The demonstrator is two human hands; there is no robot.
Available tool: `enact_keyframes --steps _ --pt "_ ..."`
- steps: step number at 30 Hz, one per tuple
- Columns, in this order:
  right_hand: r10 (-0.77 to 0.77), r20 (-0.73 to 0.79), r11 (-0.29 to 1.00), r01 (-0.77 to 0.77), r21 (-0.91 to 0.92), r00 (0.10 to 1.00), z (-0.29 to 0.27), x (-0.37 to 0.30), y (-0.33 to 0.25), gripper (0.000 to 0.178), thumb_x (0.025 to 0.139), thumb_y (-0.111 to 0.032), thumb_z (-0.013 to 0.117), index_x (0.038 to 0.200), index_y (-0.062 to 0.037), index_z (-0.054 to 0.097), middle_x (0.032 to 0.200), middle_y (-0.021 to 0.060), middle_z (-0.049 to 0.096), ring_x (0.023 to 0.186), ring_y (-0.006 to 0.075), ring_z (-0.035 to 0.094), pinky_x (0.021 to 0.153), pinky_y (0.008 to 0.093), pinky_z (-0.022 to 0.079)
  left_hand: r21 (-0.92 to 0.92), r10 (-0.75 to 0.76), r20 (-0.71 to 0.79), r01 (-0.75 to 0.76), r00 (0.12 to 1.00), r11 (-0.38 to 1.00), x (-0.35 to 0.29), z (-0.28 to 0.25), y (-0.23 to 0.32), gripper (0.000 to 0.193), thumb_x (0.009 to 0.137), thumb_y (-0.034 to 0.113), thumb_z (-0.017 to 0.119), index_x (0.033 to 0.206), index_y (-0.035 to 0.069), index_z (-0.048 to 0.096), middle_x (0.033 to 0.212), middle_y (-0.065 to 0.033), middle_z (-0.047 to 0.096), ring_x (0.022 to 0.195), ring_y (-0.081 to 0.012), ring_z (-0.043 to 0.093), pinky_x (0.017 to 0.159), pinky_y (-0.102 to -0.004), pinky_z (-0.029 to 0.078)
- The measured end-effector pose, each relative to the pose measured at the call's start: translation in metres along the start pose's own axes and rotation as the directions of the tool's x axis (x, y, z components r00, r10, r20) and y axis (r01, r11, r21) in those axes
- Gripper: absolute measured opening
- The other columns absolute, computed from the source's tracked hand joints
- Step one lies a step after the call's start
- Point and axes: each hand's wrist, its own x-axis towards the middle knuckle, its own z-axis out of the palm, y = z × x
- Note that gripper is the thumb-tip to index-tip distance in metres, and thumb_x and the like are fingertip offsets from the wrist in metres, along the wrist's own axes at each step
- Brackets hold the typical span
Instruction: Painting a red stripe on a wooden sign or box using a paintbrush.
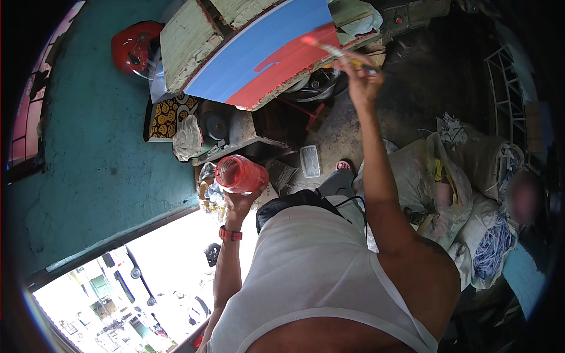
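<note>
My left hand (238,205) is wrapped round a clear jar (252,176) smeared red inside, held mouth up and tilted at waist height. A paintbrush (332,50) with red bristles is pinched in my right hand (365,85), which is raised at the far side. The bristles lie over the red band of a painted panel (241,62). Blue covers the panel's far left part and red its near right part, with a small blue patch inside the red. From this view I cannot tell whether the bristles touch the surface.
A red helmet (136,47) sits left of the panel. Below the panel are a bench grinder (215,125) and a white plastic tub (309,161) on the floor. Plastic sacks (438,182) crowd my right side, near a person (524,197). At left, a teal wall (94,147) borders a bright doorway.
</note>
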Motion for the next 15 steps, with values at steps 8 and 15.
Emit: enact_keyframes --steps 8,15 --pt "0.157 0.309 0.977 -0.102 -0.185 0.938 0.027 -0.008 0.043 0.015 0.087 0.001 0.068 0.102 0.0006 0.069 0.094 0.0135 0.071 0.085 0.0190 0.072 0.076 0.0288 0.061 -0.060 0.070 -0.037 -0.072 0.997 0.996 0.016 0.011 0.026 0.090 0.058 0.022 0.094 0.131 0.004 0.046 0.126 -0.0115 0.056 0.114 -0.0264 0.057 0.098 -0.0398 0.048" --pt "-0.011 -0.014 0.962 0.006 -0.274 1.000 -0.040 0.043 0.002 0.015 0.090 0.005 0.061 0.105 0.0067 0.066 0.092 0.0166 0.071 0.083 0.0211 0.072 0.078 0.0315 0.062 -0.065 -0.026 -0.034 0.024 0.999 0.998 0.006 -0.003 0.002 0.101 0.059 0.017 0.094 0.141 0.008 0.035 0.136 -0.0110 0.048 0.126 -0.0272 0.048 0.104 -0.0405 0.046"
